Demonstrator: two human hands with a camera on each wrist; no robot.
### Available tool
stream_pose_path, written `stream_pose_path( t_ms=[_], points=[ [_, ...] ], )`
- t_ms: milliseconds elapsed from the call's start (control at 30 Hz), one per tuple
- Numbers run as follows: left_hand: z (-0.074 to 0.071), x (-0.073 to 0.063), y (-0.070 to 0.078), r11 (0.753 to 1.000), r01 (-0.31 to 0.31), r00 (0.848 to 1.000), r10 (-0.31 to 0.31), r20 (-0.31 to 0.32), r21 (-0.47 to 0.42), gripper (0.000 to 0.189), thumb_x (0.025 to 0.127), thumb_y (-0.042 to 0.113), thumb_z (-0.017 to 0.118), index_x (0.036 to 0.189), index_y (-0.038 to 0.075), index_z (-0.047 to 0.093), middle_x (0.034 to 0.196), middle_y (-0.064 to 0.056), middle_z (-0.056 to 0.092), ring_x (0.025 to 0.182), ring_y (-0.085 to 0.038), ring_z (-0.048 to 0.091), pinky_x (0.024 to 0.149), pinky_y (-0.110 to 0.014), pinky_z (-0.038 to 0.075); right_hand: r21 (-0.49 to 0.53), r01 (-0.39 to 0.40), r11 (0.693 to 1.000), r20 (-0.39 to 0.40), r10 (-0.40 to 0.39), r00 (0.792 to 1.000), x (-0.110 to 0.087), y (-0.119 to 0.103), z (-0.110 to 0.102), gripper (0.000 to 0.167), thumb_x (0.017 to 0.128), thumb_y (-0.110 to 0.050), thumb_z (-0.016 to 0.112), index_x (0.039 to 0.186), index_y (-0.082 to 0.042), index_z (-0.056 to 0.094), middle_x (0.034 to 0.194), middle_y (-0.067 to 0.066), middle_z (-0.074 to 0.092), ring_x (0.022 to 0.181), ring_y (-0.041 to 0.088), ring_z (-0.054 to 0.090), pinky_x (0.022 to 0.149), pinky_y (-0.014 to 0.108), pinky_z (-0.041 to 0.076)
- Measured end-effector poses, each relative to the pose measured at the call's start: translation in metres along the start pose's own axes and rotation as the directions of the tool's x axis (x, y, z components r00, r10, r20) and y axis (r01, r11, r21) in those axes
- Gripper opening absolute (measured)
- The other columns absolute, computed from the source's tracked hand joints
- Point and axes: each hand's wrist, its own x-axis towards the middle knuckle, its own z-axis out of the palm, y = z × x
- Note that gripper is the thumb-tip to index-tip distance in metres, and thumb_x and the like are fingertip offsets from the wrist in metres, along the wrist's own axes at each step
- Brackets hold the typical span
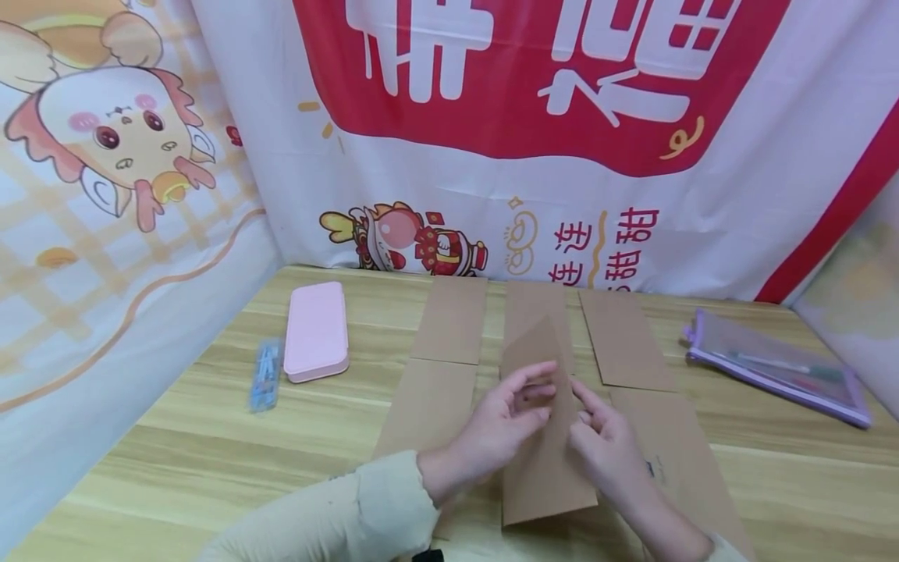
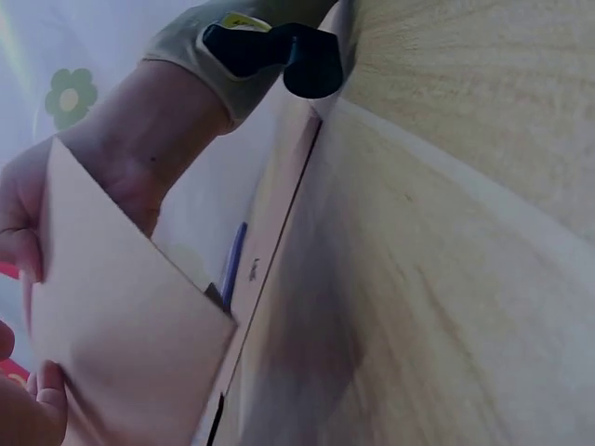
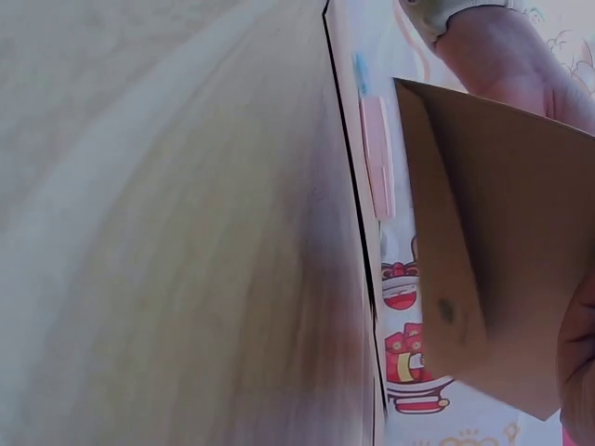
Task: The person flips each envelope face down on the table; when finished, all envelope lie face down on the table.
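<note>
A folded piece of cardboard (image 1: 544,484) stands upright between the two hands, tilted above the table. My left hand (image 1: 502,417) has its bent fingers and thumb against the cardboard, near its raised fold. On the other side, my right hand (image 1: 607,445) pinches the right edge between thumb and curled fingers. From the left wrist, the cardboard (image 2: 130,307) shows a broad flat face, with the right hand (image 2: 23,214) behind its edge. In the right wrist view, the folded cardboard (image 3: 521,232) opens to a shadowed inside and partly covers the left hand.
Flat cardboard pieces (image 1: 435,398) lie in rows under and around the hands, others (image 1: 625,336) to the right. A pink case (image 1: 316,332) and a small clear blue packet (image 1: 265,375) lie at left. A purple mesh pouch (image 1: 779,367) lies at right. Printed cloth (image 1: 393,179) hangs behind.
</note>
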Motion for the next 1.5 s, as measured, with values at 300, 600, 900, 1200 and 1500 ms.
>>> stream_pose_path(
  t_ms=[300,600,900,1200,1500],
  points=[
    [-0.023,-0.010,0.008,0.993,-0.109,0.977,0.099,-0.190,-0.044,0.046,0.084,-0.013,0.047,0.129,-0.007,0.043,0.127,-0.023,0.047,0.110,-0.025,0.053,0.089,-0.023,0.048,0.140,0.114,0.984,-0.051,-0.108,0.993,-0.002,0.006,-0.007,0.065,0.075,0.015,0.037,0.139,0.014,0.024,0.052,-0.011,0.036,0.039,0.007,0.023,0.033,0.022,0.019],
    [-0.035,-0.022,0.000,0.988,-0.075,0.933,0.021,-0.359,-0.136,0.054,0.078,-0.016,0.043,0.131,-0.007,0.039,0.108,-0.008,0.049,0.096,-0.014,0.051,0.079,-0.019,0.046,0.357,0.255,0.899,-0.078,-0.243,0.967,-0.001,0.019,-0.014,0.067,0.074,0.018,0.029,0.140,0.007,0.029,0.076,-0.013,0.064,0.055,0.002,0.057,0.047,0.014,0.047],
    [-0.025,-0.026,-0.011,0.959,0.048,0.941,-0.138,-0.310,-0.281,0.054,0.085,-0.006,0.048,0.137,-0.002,0.034,0.095,0.000,0.049,0.082,-0.008,0.047,0.074,-0.019,0.043,0.519,0.303,0.799,-0.066,-0.316,0.947,-0.001,0.026,-0.013,0.070,0.076,0.018,0.023,0.124,-0.022,0.054,0.116,-0.001,0.064,0.089,0.013,0.067,0.066,0.023,0.055],
    [-0.026,-0.025,-0.013,0.971,0.053,0.954,-0.118,-0.274,-0.233,0.059,0.084,-0.005,0.053,0.140,0.001,0.033,0.088,0.002,0.049,0.076,-0.007,0.047,0.068,-0.018,0.042,0.482,0.214,0.850,0.000,-0.244,0.970,0.001,0.026,-0.018,0.070,0.078,0.016,0.026,0.144,-0.007,0.028,0.107,-0.003,0.068,0.078,0.010,0.068,0.059,0.023,0.055],
    [-0.043,-0.027,-0.009,0.992,0.112,0.984,-0.119,-0.134,-0.062,0.075,0.080,-0.008,0.054,0.146,0.004,0.022,0.082,-0.001,0.053,0.071,-0.008,0.050,0.067,-0.020,0.047,-0.067,-0.099,0.993,0.401,0.117,0.909,0.007,0.012,-0.051,0.089,0.083,-0.001,0.052,0.146,-0.004,-0.012,0.058,-0.006,0.040,0.046,0.004,0.038,0.043,0.022,0.042]
  ],
)
